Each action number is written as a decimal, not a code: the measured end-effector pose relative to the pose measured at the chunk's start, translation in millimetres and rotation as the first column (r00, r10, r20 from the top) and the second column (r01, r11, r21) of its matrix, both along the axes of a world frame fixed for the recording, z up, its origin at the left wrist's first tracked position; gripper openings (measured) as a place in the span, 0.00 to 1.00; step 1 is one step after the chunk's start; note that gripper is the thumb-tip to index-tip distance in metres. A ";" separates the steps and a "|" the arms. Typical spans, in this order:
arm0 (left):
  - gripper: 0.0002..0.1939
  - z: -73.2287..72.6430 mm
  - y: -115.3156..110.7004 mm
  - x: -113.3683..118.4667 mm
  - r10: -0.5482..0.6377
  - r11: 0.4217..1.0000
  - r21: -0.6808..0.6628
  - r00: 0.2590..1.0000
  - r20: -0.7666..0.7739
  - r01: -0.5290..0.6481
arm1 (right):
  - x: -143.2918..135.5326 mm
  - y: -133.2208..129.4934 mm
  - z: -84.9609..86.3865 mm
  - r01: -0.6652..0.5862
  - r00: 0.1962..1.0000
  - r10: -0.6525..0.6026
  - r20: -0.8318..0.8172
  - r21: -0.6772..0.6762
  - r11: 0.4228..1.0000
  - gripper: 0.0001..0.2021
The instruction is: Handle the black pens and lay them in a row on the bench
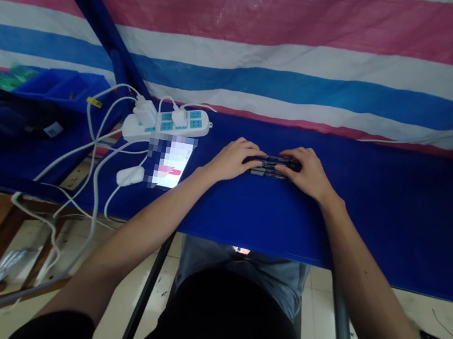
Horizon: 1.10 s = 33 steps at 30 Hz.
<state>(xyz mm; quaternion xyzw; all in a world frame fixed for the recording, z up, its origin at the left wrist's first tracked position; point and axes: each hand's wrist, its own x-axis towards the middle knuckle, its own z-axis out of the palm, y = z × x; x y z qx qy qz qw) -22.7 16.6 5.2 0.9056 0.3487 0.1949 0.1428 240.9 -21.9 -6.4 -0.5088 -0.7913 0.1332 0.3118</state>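
Several dark pens [271,166] lie side by side on the blue table, pointing left to right. My left hand [237,158] is closed around their left ends, thumb on the near side and fingers on the far side. At the opposite ends, my right hand [305,171] grips the same bundle, its thumb also toward me. The middle of the pens shows between the two hands, while their ends are hidden under my fingers.
Left of my forearm lies a lit phone [173,165], with a white charger [130,176] beside it. Behind them a white power strip [191,122] holds plugs and loose white cables. Blue bins [56,84] stand farther left. A striped sheet [297,60] hangs behind the table [395,221].
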 end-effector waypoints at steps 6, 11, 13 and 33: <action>0.14 -3.4 2.3 0.1 -0.063 0.998 0.012 0.997 0.042 0.062 | 0.6 -4.7 4.8 -0.160 0.987 0.160 0.000 -0.034 0.987 0.20; 0.12 -4.5 3.2 0.0 -0.075 0.997 0.013 0.995 0.069 0.074 | 1.2 -4.4 3.3 -0.200 0.979 0.199 -0.031 -0.041 0.979 0.16; 0.12 -3.9 3.1 -0.5 -0.069 0.998 0.005 0.995 0.071 0.069 | 1.2 -4.5 3.3 -0.218 0.976 0.217 -0.033 -0.051 0.975 0.15; 0.23 -1.6 -5.3 6.4 -0.180 0.982 -0.047 0.983 0.036 0.182 | 1.0 -5.4 8.6 -0.286 0.958 0.285 -0.023 -0.106 0.952 0.08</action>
